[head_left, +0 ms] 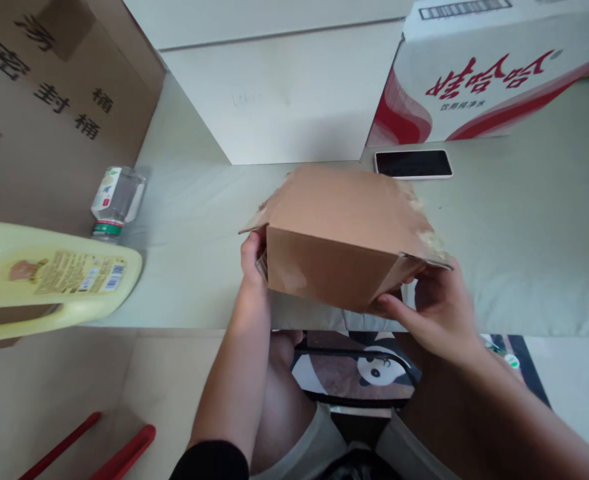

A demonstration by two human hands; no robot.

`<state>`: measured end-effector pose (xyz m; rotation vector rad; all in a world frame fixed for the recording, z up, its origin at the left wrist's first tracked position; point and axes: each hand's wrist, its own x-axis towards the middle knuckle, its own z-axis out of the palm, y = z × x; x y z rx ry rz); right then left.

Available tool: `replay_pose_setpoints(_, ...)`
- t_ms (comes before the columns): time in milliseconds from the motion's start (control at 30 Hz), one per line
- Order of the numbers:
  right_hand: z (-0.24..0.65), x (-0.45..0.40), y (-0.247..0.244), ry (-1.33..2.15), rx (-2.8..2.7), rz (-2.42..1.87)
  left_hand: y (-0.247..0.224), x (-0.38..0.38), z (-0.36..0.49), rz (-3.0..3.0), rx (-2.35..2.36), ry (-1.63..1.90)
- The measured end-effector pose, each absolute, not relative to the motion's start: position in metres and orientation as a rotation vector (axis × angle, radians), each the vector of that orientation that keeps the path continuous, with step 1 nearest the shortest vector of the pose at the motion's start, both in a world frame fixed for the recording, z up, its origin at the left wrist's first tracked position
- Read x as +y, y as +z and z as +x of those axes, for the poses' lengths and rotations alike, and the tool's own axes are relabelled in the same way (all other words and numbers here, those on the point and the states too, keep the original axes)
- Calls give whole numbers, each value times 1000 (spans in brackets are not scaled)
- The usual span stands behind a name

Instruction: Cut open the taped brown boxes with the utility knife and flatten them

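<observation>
A brown cardboard box with torn, ragged flap edges is held in front of me over the near edge of the pale cloth-covered surface. At its left end my left hand is closed on the box, most of its fingers hidden behind the cardboard. My right hand grips the right end, with the thumb on the lower side and the other fingers under the torn flap. The underside and the inside of the box do not show.
Behind the box stand a white carton and a red-and-white water carton; a phone lies before them. To the left are a large cardboard box, a clear bottle on its side and a yellow jug.
</observation>
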<state>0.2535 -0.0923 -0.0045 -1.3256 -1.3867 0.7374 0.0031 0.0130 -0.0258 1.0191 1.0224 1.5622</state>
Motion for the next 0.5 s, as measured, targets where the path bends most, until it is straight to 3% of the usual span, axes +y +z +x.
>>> replay_pose_setpoints(500, 253, -60, -25, 743, -1067, -1509, -30, 30, -23, 1353, 1204, 1450)
